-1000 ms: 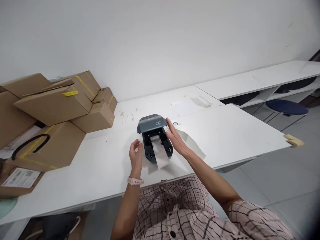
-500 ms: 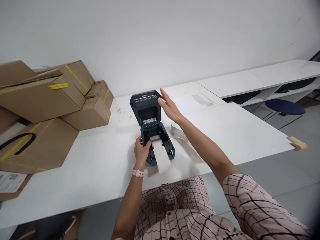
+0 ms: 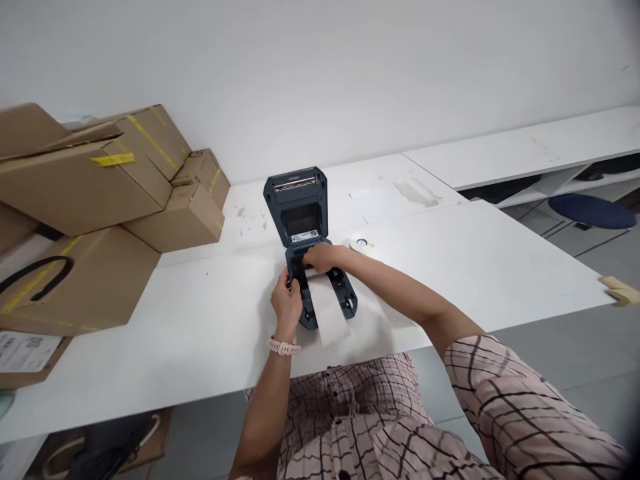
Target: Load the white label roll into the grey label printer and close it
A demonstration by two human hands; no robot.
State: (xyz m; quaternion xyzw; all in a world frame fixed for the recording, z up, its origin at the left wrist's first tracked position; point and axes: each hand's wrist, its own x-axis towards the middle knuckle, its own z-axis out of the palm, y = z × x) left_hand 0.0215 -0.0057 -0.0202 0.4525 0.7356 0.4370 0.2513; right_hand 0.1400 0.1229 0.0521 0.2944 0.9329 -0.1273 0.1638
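A dark label printer (image 3: 349, 299) stands on the white table with its lid (image 3: 296, 207) raised. A wide white paper strip (image 3: 327, 310) runs from inside the printer over its front edge. My left hand (image 3: 287, 303) grips the printer's left side wall, thumb over the rim and fingers outside. My right hand (image 3: 320, 257) reaches into the rear of the compartment, above the paper's inner end. Its fingers are curled downward, and what they hold or touch is hidden. Just behind my right forearm lies a small white roll (image 3: 363, 244).
Cardboard boxes (image 3: 85, 193) with yellow tape are piled on the left of the white table (image 3: 200, 333). A white sheet (image 3: 373, 205) lies behind the printer to the right. Tan paper (image 3: 623, 291) sits at the right table corner, and a blue stool (image 3: 593, 209) stands beyond.
My right hand has left the raised lid and come down into the printer's compartment. My left hand stays on the left side wall. The small roll has come into sight.
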